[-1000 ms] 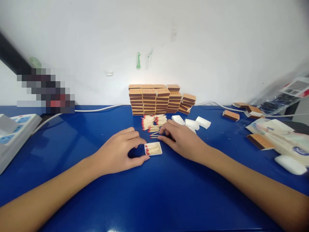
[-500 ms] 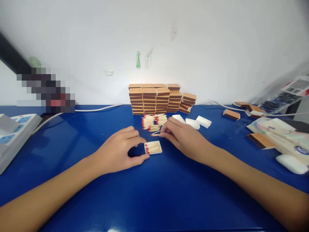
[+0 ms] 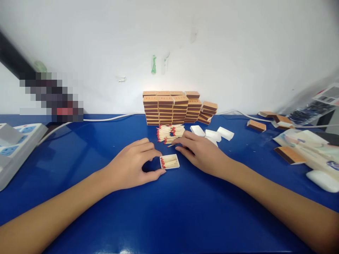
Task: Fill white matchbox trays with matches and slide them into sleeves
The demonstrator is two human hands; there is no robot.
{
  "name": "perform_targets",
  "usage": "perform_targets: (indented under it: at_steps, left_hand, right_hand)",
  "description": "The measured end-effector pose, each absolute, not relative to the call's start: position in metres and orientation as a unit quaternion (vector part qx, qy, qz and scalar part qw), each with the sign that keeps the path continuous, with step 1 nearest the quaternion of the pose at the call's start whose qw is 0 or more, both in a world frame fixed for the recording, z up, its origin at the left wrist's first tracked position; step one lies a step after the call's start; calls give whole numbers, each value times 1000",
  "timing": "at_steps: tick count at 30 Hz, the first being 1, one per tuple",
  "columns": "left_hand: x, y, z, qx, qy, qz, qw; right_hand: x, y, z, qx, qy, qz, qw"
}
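My left hand (image 3: 132,164) curls round the left end of a small white matchbox tray (image 3: 170,161), thumb and forefinger pinching it on the blue table (image 3: 169,211). Red-tipped matches lie inside the tray. My right hand (image 3: 201,151) rests just right of the tray, its fingertips on loose matches at the near edge of a pile of matches (image 3: 169,133). I cannot tell whether it grips a match. Behind the pile stands a stack of brown matchboxes (image 3: 174,109) against the wall.
Three empty white trays (image 3: 214,134) lie right of the pile. Loose matchbox sleeves (image 3: 288,154) and plastic packets (image 3: 309,144) crowd the right side. A white power strip (image 3: 16,141) sits at the left edge, with a white cable (image 3: 106,120) along the wall.
My right hand moved forward from beside the tray to the near edge of the match pile. My left hand and the tray stayed put.
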State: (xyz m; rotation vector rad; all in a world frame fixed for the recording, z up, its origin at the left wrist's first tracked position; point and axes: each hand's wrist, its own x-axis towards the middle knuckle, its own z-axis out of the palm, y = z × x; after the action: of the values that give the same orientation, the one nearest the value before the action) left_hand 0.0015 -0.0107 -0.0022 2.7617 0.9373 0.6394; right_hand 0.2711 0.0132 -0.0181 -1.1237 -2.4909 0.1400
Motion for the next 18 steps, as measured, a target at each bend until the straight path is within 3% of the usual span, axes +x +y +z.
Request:
perform_targets:
  at_steps: [18]
  left_hand:
    - [1, -11, -2, 923, 313, 216, 66]
  right_hand:
    - [268, 7, -9, -422, -878, 79, 213]
